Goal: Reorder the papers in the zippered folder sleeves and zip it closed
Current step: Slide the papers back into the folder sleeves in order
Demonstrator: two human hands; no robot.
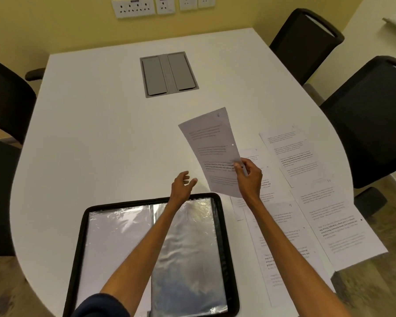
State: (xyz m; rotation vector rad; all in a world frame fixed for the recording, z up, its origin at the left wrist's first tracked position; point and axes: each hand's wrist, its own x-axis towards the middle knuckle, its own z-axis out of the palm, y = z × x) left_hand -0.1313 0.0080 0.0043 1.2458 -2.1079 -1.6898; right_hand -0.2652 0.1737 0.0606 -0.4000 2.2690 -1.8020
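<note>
Beneath my forearms lies the open zippered folder [79, 248]; my right hand [249, 177] holds a printed sheet [212, 145] up.
I see the folder flat on the white table [89, 133], its clear sleeves [188, 248] face up under both arms. Just past its far rim my left hand [182, 186] hovers, fingers spread and loose, holding nothing. Beside it the right hand pinches the sheet, marked 6, by its right edge, lifted and tilted off the table. Right of that hand, loose sheets [336, 223] lie overlapping, two of them marked 9 and 10. Beyond both hands a grey hatch [168, 74] sits in the tabletop, then wall sockets [133, 6].
</note>
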